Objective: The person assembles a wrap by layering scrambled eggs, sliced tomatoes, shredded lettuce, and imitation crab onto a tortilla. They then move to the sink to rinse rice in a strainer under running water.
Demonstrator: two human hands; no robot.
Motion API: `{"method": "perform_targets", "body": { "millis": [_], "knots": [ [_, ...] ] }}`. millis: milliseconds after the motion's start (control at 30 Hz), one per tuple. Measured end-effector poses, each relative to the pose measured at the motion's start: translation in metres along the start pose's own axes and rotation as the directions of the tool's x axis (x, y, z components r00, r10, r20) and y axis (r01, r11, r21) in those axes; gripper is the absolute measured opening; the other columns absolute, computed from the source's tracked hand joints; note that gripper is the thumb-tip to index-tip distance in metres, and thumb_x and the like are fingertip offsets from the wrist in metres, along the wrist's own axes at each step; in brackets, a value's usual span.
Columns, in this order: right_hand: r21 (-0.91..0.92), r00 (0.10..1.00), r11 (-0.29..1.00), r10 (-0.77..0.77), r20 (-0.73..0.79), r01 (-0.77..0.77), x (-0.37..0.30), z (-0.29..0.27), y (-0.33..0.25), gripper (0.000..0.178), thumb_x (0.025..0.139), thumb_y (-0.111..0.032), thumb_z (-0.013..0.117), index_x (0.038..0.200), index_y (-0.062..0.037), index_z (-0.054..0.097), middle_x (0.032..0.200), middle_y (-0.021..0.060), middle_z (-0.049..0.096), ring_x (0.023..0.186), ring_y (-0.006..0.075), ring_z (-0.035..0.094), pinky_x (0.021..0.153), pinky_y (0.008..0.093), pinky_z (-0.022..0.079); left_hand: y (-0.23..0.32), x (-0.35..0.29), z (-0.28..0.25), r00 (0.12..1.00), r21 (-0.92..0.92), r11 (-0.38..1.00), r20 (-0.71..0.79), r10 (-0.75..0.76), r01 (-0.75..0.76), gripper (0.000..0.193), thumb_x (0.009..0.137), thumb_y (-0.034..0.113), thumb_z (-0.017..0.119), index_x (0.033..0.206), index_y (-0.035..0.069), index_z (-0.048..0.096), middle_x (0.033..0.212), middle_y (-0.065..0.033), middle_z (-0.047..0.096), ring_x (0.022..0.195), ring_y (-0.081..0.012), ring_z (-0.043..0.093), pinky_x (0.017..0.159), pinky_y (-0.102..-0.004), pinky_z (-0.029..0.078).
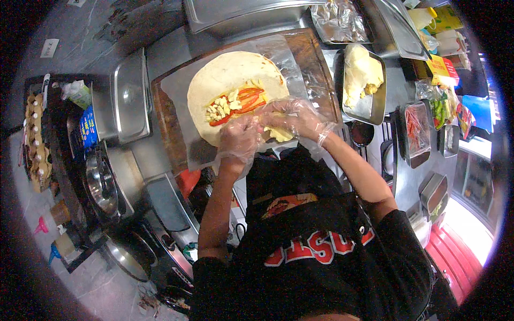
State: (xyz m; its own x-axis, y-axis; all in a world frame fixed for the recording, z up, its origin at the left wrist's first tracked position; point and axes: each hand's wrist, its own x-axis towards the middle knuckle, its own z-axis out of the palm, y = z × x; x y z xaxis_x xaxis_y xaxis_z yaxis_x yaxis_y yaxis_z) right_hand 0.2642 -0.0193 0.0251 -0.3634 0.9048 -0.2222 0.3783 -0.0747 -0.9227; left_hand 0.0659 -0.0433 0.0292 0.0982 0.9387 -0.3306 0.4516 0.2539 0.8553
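Note:
A large round flatbread point(230, 69) lies on a translucent sheet point(174, 93) over a dark wooden board point(163, 109). Across its middle sit red strips point(249, 99) that look like pepper or tomato, with pale yellow crumbles point(218, 109) on their left part. Both my hands wear clear plastic gloves and meet over the near edge of the flatbread. My right hand point(297, 119) is closed on a soft pale yellow piece of food point(279, 134), perhaps cheese or egg, which hangs below the fingers. My left hand point(239, 138) pinches beside it; its fingertips' contents are hidden.
Right of the board, a metal tray point(383, 104) holds a plastic bag and more pale yellow food point(373, 75). Farther right stands a container of red strips point(416, 128). A foil-covered tray point(340, 24) and a steel pan point(241, 16) line the back. Egg trays point(37, 142) sit far left.

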Motion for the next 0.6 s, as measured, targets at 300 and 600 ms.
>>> {"method": "perform_targets", "body": {
  "millis": [300,600],
  "knots": [
    [-0.226,0.995,0.974,-0.013,-0.098,-0.009,0.028,-0.004,-0.017,0.031,0.084,-0.038,0.069,0.102,-0.0126,0.074,0.091,0.0154,0.072,0.081,0.0316,0.068,0.074,0.0417,0.052,0.016,0.018,-0.005,0.988,0.130,0.986,-0.094,0.119,-0.106,0.020,0.094,0.017,0.057,0.095,-0.001,0.067,0.070,-0.0035,0.063,0.061,-0.0079,0.057,0.054,-0.0252,0.046],
    [-0.092,0.998,0.995,0.041,-0.051,-0.045,0.048,-0.012,-0.012,0.034,0.078,-0.037,0.073,0.097,-0.0093,0.076,0.087,0.0140,0.072,0.081,0.0241,0.068,0.078,0.0360,0.051,0.012,0.030,-0.020,0.991,0.171,0.976,0.016,0.135,-0.136,0.022,0.095,0.018,0.055,0.099,-0.001,0.066,0.073,-0.0050,0.063,0.071,-0.0123,0.061,0.066,-0.0289,0.049]
  ]
}}
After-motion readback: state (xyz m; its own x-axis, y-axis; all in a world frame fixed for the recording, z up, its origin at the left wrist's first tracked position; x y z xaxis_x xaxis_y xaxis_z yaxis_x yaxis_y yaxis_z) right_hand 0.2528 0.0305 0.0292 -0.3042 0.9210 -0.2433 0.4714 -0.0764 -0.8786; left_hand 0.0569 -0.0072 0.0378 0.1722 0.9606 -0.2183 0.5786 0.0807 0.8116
